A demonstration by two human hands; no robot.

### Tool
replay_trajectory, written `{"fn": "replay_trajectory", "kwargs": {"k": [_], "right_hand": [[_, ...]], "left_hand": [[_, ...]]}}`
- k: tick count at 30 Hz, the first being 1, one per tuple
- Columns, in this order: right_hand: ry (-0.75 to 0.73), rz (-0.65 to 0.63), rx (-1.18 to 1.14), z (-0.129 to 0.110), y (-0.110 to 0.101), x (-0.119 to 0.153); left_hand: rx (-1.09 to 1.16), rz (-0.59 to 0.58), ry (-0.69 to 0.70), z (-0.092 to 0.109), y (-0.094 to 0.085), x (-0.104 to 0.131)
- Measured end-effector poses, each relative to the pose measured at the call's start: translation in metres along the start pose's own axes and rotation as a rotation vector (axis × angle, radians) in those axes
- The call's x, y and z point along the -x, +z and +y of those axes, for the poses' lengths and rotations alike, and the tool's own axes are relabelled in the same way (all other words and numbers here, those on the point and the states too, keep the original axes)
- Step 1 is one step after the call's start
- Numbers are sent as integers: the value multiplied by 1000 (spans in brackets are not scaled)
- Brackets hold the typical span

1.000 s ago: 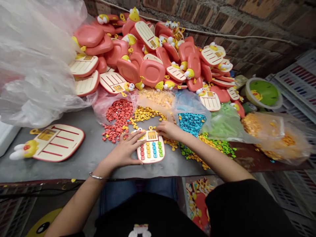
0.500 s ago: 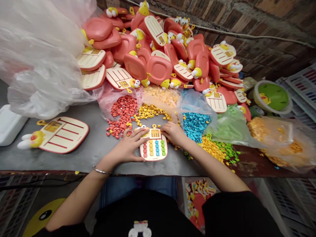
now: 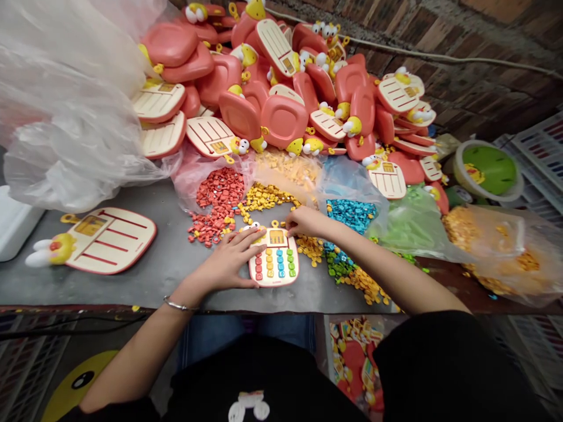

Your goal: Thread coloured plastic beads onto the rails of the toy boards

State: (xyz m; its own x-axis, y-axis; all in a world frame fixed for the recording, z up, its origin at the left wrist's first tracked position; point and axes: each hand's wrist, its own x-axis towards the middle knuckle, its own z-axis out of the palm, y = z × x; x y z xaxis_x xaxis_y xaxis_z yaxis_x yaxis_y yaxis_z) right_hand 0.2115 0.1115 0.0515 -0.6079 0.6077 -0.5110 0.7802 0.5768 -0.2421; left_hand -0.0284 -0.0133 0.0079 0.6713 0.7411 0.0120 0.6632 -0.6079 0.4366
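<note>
A cream toy board (image 3: 276, 280) with a red rim lies on the table in front of me. Its slots carry columns of red, yellow, blue and green beads. My left hand (image 3: 231, 258) grips it from the left, fingers over its top and thumb along the lower edge; the board's animal head is partly covered. At the upper right corner, my right hand (image 3: 308, 223) has its fingertips pinched together against the board. Whatever may be between those fingertips is hidden. Just beyond the hands are loose red beads (image 3: 215, 202) and yellow beads (image 3: 264, 196).
Another board (image 3: 116, 240) with bare slots lies at the left. Many red-backed boards (image 3: 284, 120) are heaped at the back. Blue beads (image 3: 349, 212) and a green bag (image 3: 404, 225) are to the right, near a tub (image 3: 488, 170). A plastic sheet (image 3: 74, 117) hangs at left.
My right forearm and elbow have swung outward and up, while the fingertips stay at the board's upper right corner. My left hand keeps its place on the board.
</note>
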Motion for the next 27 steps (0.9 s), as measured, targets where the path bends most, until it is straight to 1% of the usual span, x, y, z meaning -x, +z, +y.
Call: {"fn": "replay_trajectory", "kwargs": {"k": [4, 6, 9, 11, 15, 19, 21, 23, 26, 27], "right_hand": [[-109, -157, 83, -5, -15, -17], [-126, -214, 128, -8, -21, -23], [-124, -261, 148, -12, -26, -25], [-126, -261, 140, -13, -27, -24], [-143, -206, 115, -9, -24, -21], [-137, -123, -21, 2, -12, -14], [-124, -82, -146, 9, -3, -7], [-104, -15, -297, 14, 6, 3], [-100, 124, -570, 15, 20, 18], [-95, 149, -665, 14, 24, 23]], "left_hand": [[19, 27, 34, -4, 3, -1], [13, 36, 40, -6, 5, -1], [-2, 40, 45, -8, 9, 0], [-10, 44, 43, -9, 11, 0], [-13, 49, 49, -10, 12, 0], [-23, 45, 59, -10, 10, 0], [-21, 54, 58, -9, 9, 1], [-13, 71, 66, -9, 8, 2], [-2, 106, 87, -10, 8, 4], [0, 119, 94, -10, 8, 4]]}}
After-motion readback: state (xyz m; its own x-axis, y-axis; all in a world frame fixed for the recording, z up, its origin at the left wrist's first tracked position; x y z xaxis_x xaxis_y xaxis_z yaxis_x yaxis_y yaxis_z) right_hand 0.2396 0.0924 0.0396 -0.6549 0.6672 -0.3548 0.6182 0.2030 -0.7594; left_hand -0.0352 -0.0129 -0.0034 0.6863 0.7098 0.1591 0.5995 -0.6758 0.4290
